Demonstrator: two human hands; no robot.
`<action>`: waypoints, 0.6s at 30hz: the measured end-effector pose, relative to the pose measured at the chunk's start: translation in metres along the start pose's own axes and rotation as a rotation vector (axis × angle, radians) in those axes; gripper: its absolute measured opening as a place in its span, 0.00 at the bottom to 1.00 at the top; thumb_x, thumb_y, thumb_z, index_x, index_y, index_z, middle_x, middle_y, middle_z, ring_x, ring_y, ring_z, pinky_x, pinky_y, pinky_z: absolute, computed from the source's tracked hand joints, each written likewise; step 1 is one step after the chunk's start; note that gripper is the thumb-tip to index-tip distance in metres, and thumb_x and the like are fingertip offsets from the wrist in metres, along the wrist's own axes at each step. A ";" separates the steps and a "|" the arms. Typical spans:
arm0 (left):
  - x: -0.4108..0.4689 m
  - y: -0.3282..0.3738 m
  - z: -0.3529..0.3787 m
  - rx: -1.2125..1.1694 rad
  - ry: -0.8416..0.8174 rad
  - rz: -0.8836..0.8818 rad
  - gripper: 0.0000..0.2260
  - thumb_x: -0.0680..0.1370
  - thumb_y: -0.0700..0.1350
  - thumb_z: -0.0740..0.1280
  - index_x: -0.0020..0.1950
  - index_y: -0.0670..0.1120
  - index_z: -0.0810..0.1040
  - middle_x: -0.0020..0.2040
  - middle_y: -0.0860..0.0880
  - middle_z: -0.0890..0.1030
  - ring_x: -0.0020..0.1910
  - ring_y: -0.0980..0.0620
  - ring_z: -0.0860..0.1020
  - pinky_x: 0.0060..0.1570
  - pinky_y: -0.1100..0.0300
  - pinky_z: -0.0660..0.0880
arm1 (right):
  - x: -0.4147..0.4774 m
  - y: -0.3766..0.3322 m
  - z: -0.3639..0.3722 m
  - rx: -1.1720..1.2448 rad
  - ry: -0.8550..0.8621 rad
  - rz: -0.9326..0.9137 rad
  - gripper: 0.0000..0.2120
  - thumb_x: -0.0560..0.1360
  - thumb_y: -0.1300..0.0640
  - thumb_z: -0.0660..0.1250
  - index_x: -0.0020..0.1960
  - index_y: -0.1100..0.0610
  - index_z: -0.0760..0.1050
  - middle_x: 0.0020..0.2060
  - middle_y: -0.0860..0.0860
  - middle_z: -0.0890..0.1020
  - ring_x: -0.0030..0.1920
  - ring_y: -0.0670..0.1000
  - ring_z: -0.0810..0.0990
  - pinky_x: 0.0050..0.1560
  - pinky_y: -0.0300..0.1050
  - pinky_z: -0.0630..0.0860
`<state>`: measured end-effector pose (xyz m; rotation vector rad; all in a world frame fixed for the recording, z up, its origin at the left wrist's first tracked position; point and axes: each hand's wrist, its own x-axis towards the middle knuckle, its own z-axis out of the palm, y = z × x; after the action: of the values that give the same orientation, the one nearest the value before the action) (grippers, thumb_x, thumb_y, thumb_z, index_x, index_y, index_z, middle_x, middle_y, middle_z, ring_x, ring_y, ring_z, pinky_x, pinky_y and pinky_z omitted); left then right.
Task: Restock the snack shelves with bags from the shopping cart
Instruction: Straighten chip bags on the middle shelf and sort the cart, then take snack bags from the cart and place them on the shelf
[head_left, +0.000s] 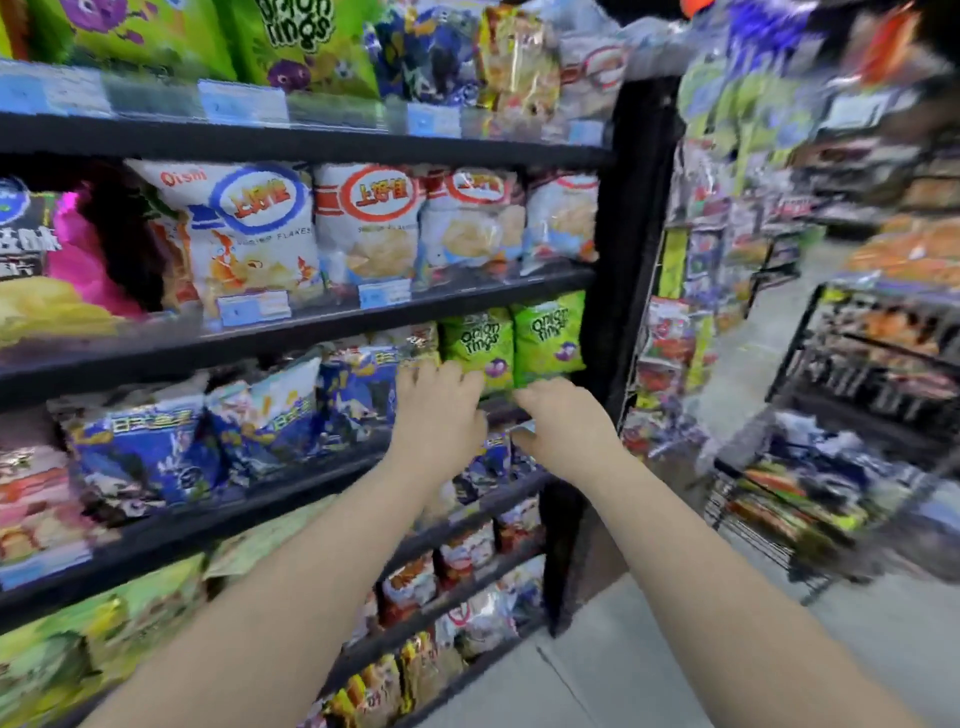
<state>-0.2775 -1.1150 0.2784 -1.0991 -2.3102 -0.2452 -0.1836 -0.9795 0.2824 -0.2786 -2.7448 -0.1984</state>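
Head view, looking down a snack aisle: both bare arms reach forward to the third shelf (234, 514) from the top, at its far right end beside the black post (623, 260). Two onion-ring bags stand there side by side, upright, touching each other: the left green bag (475, 343) and the right green bag (550, 332).

The left hand (439, 410) lies against the lower front of the left green bag, its fingers (415, 370) stretched forward and spread onto the edge of the neighbouring blue bags (156, 452); the fingers are relaxed, closed round nothing. The right hand (563, 423) sits just below the base of the right green bag, back of the hand towards the camera. Its fingers are hidden behind the hand and the frame is smeared, so I cannot tell whether it grasps the bag or only touches it.

Blue bags fill the rest of that shelf to the left. White bags (363, 223) with red and blue rings stand on the shelf above.

Near right, on the grey floor (597, 675), stands the wire cart (737, 525), well apart from the hands, with a blurred heap of bags (810, 493) inside.
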 end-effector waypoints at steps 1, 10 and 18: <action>0.008 0.023 0.007 -0.024 -0.003 0.043 0.13 0.68 0.48 0.72 0.51 0.47 0.79 0.46 0.45 0.78 0.48 0.40 0.76 0.49 0.46 0.71 | -0.013 0.020 0.001 -0.018 -0.001 0.037 0.13 0.75 0.50 0.65 0.57 0.54 0.74 0.53 0.53 0.78 0.56 0.58 0.74 0.50 0.51 0.72; 0.081 0.270 0.067 -0.180 -0.044 0.370 0.11 0.74 0.49 0.67 0.55 0.48 0.76 0.50 0.48 0.77 0.51 0.43 0.75 0.51 0.49 0.67 | -0.143 0.228 0.005 -0.081 -0.135 0.381 0.12 0.75 0.59 0.63 0.58 0.56 0.72 0.55 0.54 0.76 0.58 0.58 0.73 0.51 0.50 0.71; 0.168 0.493 0.097 -0.340 -0.104 0.485 0.13 0.76 0.50 0.64 0.59 0.50 0.74 0.56 0.48 0.77 0.58 0.44 0.74 0.57 0.49 0.67 | -0.220 0.442 -0.023 -0.175 -0.125 0.637 0.15 0.75 0.57 0.63 0.62 0.52 0.73 0.52 0.53 0.79 0.56 0.57 0.74 0.46 0.49 0.73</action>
<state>-0.0277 -0.6480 0.2570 -1.8381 -2.0507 -0.4062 0.1219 -0.5915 0.2642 -1.2164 -2.5998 -0.2495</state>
